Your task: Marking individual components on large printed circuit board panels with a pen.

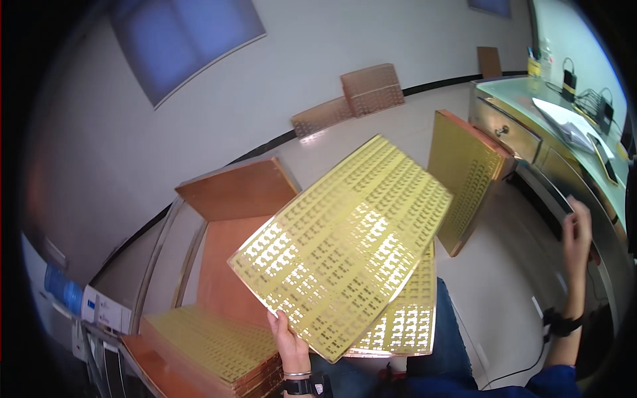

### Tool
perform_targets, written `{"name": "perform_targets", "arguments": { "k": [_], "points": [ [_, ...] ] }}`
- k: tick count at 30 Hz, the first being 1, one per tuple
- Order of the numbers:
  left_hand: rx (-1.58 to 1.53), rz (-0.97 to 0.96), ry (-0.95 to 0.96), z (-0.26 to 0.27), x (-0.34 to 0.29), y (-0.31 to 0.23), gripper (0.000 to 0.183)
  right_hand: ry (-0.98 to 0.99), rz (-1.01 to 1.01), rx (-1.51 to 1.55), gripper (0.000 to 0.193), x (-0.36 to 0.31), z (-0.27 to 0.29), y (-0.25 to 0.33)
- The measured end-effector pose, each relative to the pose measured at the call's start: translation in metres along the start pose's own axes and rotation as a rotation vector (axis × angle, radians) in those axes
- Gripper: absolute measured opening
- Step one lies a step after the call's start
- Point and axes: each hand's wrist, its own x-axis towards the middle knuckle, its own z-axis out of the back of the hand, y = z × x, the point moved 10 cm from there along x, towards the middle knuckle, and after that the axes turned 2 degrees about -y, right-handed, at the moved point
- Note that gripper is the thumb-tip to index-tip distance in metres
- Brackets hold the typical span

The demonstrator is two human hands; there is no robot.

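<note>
One panel, our left hand pinching its edge, stack left of it, our right hand right of it, fingers half-curled, hold unclear to us.

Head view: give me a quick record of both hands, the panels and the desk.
Left hand: left hand grips the patterned yellow panel by its lower edge
Right hand: right hand raised beside the desk; unclear if holding anything
Underneath: second yellow panel, partly covered
Lower left: panel stack, yellow on top
Desk top: papers, phone
</note>
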Motion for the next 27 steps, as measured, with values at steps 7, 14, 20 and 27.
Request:
{"name": "perform_targets", "arguments": {
  "k": [7,14,20,27],
  "points": [
    [0.016,0.052,0.009,0.005,-0.030,-0.019,0.029,0.178,-0.940,1.079,0.056,-0.129,-0.160,-0.042],
    [0.091,0.042,0.076,0.026,-0.036,-0.026,0.032,-0.012,-0.845,1.775,0.051,-0.129,-0.134,-0.010],
    [0.158,0.174,0.194,0.013,-0.029,-0.023,0.039,0.000,-0.888,1.554,0.042,-0.147,-0.094,0.001],
    [0.481,0.260,0.012,0.024,-0.048,-0.006,0.045,0.216,-0.860,1.336,0.042,-0.144,-0.064,0.018]
  ]
}}
